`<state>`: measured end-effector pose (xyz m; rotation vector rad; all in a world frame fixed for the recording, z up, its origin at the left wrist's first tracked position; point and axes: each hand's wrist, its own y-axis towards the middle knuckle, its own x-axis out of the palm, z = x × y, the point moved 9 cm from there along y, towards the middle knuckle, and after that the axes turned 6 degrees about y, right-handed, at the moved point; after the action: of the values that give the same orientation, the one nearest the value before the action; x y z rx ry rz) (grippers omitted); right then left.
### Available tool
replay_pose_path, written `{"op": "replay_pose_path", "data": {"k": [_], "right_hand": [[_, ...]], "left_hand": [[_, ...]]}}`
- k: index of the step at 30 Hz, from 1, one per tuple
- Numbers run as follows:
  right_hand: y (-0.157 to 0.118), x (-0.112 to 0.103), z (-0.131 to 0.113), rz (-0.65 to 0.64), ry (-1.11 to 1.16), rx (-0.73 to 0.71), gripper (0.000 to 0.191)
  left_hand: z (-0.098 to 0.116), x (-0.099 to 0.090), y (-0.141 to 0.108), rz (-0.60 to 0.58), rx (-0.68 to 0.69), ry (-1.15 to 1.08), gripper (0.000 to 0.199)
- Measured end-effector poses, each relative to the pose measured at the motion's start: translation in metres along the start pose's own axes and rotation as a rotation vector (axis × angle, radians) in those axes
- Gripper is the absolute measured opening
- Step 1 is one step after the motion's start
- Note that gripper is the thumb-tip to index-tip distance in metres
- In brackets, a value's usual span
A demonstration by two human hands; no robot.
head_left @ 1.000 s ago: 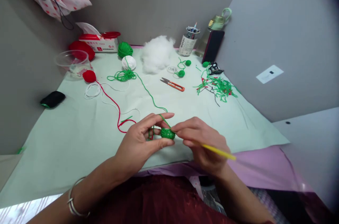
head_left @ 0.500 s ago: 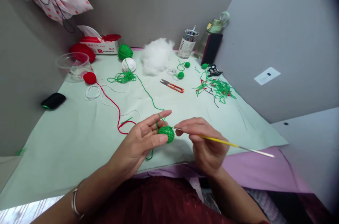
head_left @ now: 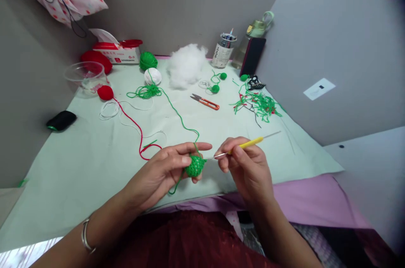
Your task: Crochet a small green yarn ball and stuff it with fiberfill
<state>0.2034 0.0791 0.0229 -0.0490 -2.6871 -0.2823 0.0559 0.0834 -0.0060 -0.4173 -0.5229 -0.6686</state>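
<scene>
My left hand (head_left: 172, 162) pinches a small green crocheted ball (head_left: 195, 166) between thumb and fingers, its index finger stretched out to the right. Green yarn (head_left: 183, 121) runs over that finger and back to a loose green coil (head_left: 146, 91). Between the fingers of my right hand (head_left: 248, 162) is a crochet hook (head_left: 249, 143) with a yellow handle. The hook's thin metal tip reaches the right edge of the ball, at a small loop of yarn. Its back end points up to the right.
Orange thread snips (head_left: 207, 102) lie beyond my hands, before white stuffing (head_left: 187, 66). Yarn scraps (head_left: 261, 105) are heaped at the right, near a phone (head_left: 253, 57) leaning on a bottle. At the left are a clear plastic bowl (head_left: 85, 74), a red ball (head_left: 105, 92) and a black case (head_left: 61, 121).
The crochet hook has swung from sloping down-right to sloping up-right as my right wrist turned. The green ball has moved slightly left and turned in my left hand.
</scene>
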Motion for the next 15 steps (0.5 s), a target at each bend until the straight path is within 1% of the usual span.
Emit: {"op": "replay_pose_path", "data": {"k": [4,5,7,10,12,13,15], "right_hand": [[-0.004,0.002,-0.010,-0.047,-0.031,-0.130,0.015],[-0.004,0.002,-0.011,-0.058,-0.040,-0.143,0.015],[-0.004,0.002,-0.009,-0.061,-0.037,-0.120,0.015],[-0.002,0.003,-0.002,-0.064,0.043,-0.031,0.016],[-0.004,0.007,0.002,-0.092,0.102,-0.012,0.015],[-0.006,0.010,0.002,-0.111,0.104,-0.028,0.015],[-0.010,0.013,-0.003,-0.139,0.015,-0.125,0.014]], "left_hand": [[-0.005,0.007,0.001,-0.049,-0.037,-0.108,0.036],[-0.005,0.007,0.001,-0.052,-0.043,-0.118,0.036],[-0.006,0.006,0.000,-0.041,-0.036,-0.114,0.036],[-0.003,0.001,-0.002,-0.001,0.005,-0.033,0.036],[-0.001,-0.001,-0.003,0.025,0.048,0.062,0.041],[0.000,-0.001,-0.004,0.036,0.073,0.110,0.045],[0.003,0.000,-0.006,0.062,0.115,0.193,0.051]]}}
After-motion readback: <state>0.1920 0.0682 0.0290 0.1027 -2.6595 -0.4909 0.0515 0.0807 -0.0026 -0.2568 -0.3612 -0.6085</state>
